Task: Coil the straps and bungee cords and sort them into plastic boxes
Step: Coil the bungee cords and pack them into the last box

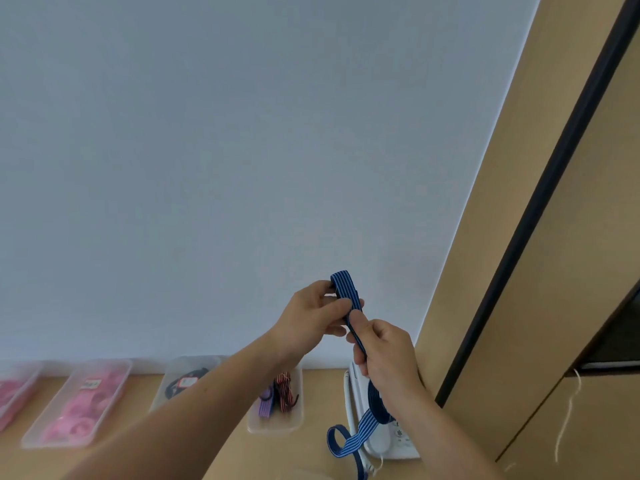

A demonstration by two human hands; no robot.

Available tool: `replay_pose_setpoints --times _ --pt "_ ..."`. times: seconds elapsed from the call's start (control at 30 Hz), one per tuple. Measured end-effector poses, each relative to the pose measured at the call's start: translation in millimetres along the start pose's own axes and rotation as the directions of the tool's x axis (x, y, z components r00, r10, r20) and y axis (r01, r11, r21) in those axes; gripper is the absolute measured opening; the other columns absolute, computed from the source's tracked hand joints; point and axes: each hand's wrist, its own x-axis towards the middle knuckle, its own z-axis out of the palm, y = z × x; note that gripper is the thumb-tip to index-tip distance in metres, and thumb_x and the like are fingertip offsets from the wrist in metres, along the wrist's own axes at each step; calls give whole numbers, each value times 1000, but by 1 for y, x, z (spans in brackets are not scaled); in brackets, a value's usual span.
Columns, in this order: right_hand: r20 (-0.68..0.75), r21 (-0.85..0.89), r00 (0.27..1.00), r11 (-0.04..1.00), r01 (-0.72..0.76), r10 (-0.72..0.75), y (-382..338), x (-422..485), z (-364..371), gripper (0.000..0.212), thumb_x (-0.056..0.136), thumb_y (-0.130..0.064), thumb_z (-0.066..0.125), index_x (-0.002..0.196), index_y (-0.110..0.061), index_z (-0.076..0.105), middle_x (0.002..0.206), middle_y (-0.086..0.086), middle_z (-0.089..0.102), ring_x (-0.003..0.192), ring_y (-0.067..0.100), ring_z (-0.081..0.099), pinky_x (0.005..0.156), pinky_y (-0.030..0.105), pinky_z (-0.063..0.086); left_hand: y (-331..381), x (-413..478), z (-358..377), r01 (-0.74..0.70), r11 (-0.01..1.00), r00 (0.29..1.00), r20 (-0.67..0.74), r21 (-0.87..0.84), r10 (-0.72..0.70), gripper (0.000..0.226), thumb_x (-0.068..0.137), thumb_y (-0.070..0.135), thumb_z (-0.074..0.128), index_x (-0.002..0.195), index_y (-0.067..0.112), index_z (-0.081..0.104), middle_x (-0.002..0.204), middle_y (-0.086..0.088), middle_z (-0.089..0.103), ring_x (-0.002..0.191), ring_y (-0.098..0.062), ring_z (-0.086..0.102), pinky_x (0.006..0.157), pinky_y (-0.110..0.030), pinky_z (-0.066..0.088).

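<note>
A pale wall [242,150] fills the view from 9 to 1 o'clock, and a tan cabinet [519,237] with a dark edge strip runs down the 3 o'clock side. The bench [323,396] lies along the bottom, 7 to 5 o'clock. Four clear boxes stand in a row on it against the wall. The first box [20,410], at 8 o'clock and cut by the frame edge, holds pink coils. The second box [52,444], just to its 3 o'clock, holds more pink coils and a label. The third box [194,363], partly behind the left forearm, holds dark cord with a label. The fourth box [277,424], at 6 o'clock, holds red-striped and purple-striped cords at its far end; its near end is bare. Sorting appears to be by kind or colour. A white phone [381,441] sits at 5 o'clock. Both hands are raised off the bench, probably so the loose length hangs free. The left hand [311,313] pinches a folded loop of the blue strap [346,289] between thumb and fingers, which stops the turn springing open. The right hand [384,355], at its 4 o'clock, has its fingers curled round the running length, apparently feeding it taut. The tail drops past the phone with one loose curl. Coiling is judged barely begun.
</note>
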Motion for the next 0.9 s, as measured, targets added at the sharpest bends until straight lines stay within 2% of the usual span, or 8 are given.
replay_pose_setpoints --times 0.3,0.43,0.5,0.57,0.6,0.67,0.77,0.9 --pt "32 15 999 999 -32 31 4 6 4 44 94 -41 60 68 -7 68 48 2 58 39 12 43 40 22 36 -6 -1 -5 -148 945 983 -64 291 173 26 99 12 56 125 16 58 103 2 76 90 -16 71 74 -27 56" --pt "77 24 996 998 -52 50 7 2 5 40 97 -35 58 72 -5 69 52 3 60 41 14 45 42 23 38 -14 -5 -9 -234 838 952 -58 493 300 26 98 16 55 124 20 58 111 7 72 88 -6 72 79 -24 55" --pt "93 16 994 998 -56 54 7 1 6 40 98 -34 57 73 -5 69 52 3 61 42 15 46 44 23 40 -18 -9 -10 -288 729 925 -16 621 379 25 99 21 54 124 21 57 111 9 72 85 2 69 69 -16 51" --pt "102 13 993 998 -64 63 6 -1 5 39 98 -34 55 76 -6 70 54 4 62 44 16 49 46 25 41 -21 -13 -10 -355 524 870 68 774 489 23 99 26 53 121 20 58 97 11 73 66 5 61 54 -11 38" --pt "116 13 991 997 -70 68 5 -2 4 39 99 -34 54 78 -7 71 56 5 64 45 17 52 47 26 43 -20 -15 -9 -388 423 831 113 819 545 23 98 25 52 119 18 59 90 10 72 59 0 56 50 -13 36" --pt "154 23 985 996 -82 78 1 -4 3 35 100 -31 53 83 -8 72 61 6 66 48 17 56 48 26 45 -18 -17 -10 -471 216 723 233 855 651 25 95 20 52 115 12 64 87 6 72 53 -8 54 45 -23 45" --pt "217 123 973 987 -107 78 -4 -8 1 32 99 -24 47 92 -3 70 69 13 68 54 21 59 52 31 45 -17 -13 -14 -521 -52 577 396 852 714 29 87 8 62 115 4 70 105 -8 75 68 -24 71 52 -32 57" --pt "306 225 950 965 -134 61 -7 -14 -4 43 102 -30 35 103 -1 67 81 19 70 62 25 61 59 33 48 -16 -15 -17 -501 -88 588 413 861 696 36 81 0 62 115 5 72 114 -15 72 84 -28 74 60 -33 59"
